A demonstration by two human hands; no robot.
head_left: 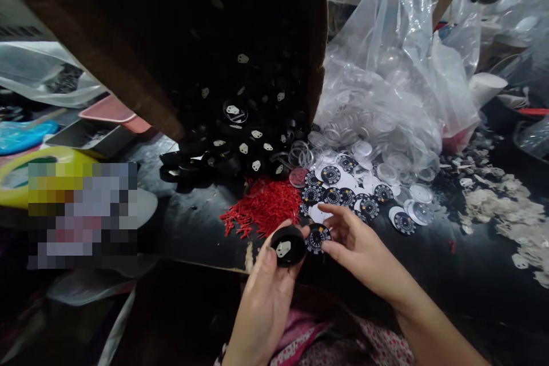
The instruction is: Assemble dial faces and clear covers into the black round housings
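My left hand (268,283) is closed around a round black case (293,238) with a pale, holed plate inside it. Close beside the case, my right hand (358,246) pinches a black dial disc (318,238) with white markings between thumb and fingers. Just beyond both hands lies a heap of small red sticks (268,206). To its right is a pile of similar dial discs (333,195), some showing white backs. Clear round covers (338,134) are heaped behind those discs.
A tipped cardboard box (319,40) spills black cases (223,160) onto the dark table (189,229). Clear plastic bags (398,68) rise at the back right. Pale flat plates (500,206) are scattered at right. A yellow object (64,157) and a pink tray (114,111) are at left.
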